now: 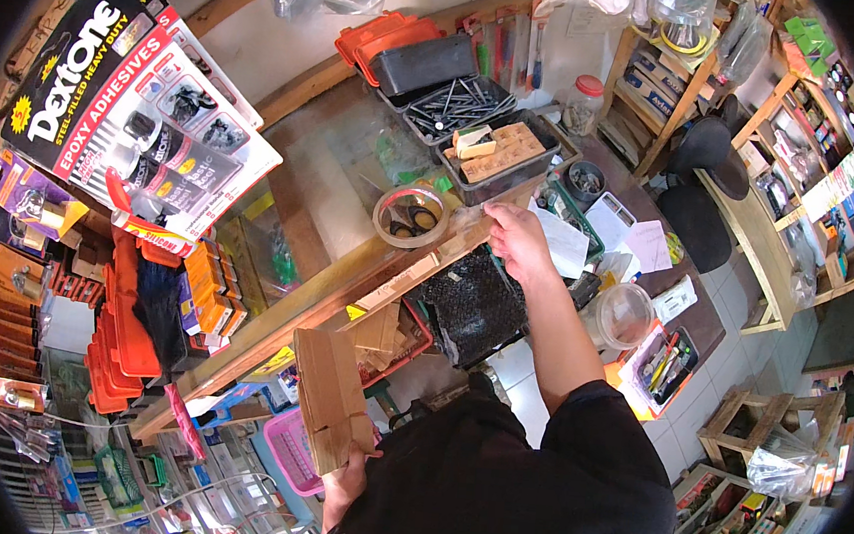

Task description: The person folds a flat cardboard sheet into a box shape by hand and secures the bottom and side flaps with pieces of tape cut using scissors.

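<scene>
My left hand (345, 479), low in the view, grips the bottom end of a folded piece of brown cardboard (325, 390) that stands up in front of the wooden ledge. My right hand (519, 239) is stretched out over the far part of that ledge (272, 330), fingers pinched together. Whatever is between those fingertips is too small to make out. Just left of them, on the ledge, sits a round clear plastic tub (379, 213) with dark round pieces inside. Beyond the right hand is a dark bin of tan blocks (506, 153).
Blister packs (166, 136) hang close at the upper left. Past the ledge stands a black tray of nails (460, 107) and a red-lidded jar (583, 107). Below the right forearm lies a black wrapped package (474, 306). A pink basket (287, 457) is beside the cardboard.
</scene>
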`<state>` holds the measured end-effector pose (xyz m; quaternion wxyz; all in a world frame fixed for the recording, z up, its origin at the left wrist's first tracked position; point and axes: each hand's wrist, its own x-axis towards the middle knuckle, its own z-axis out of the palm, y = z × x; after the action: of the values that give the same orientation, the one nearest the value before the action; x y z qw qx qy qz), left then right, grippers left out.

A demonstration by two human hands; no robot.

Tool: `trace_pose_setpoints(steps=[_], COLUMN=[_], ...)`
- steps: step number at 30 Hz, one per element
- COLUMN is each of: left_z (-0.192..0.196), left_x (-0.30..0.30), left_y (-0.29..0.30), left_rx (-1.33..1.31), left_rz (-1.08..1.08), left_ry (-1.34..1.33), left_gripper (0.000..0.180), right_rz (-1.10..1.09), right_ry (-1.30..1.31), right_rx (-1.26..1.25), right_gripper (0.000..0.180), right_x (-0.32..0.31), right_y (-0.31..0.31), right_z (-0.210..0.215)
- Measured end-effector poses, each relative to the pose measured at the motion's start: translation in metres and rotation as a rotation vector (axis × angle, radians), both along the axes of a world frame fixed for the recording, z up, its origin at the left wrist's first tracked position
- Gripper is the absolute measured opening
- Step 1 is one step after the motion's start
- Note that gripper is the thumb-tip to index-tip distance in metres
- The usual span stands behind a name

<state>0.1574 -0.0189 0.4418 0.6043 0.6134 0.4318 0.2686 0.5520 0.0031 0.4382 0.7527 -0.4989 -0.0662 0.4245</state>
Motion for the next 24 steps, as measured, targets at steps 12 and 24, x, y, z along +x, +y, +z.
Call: trace_pose_setpoints(steps=[12,24], left_z=[-0.020,-0.024], left_x=[-0.016,-0.027], left_y=[0.003,0.008], left_rx=[-0.018,-0.099], left_rz=[0.021,0.020], left_ry=[0.006,-0.190], left_gripper=[0.036,0.039], right_rz=[-0.051,-0.055], right_ry=[0.285,0.408], right_rx=[0.124,0.189], right_gripper=[0.025,0.027], right_x=[0.004,-0.001], right_y=[0.007,0.002], right_z=[-0.035,-0.029])
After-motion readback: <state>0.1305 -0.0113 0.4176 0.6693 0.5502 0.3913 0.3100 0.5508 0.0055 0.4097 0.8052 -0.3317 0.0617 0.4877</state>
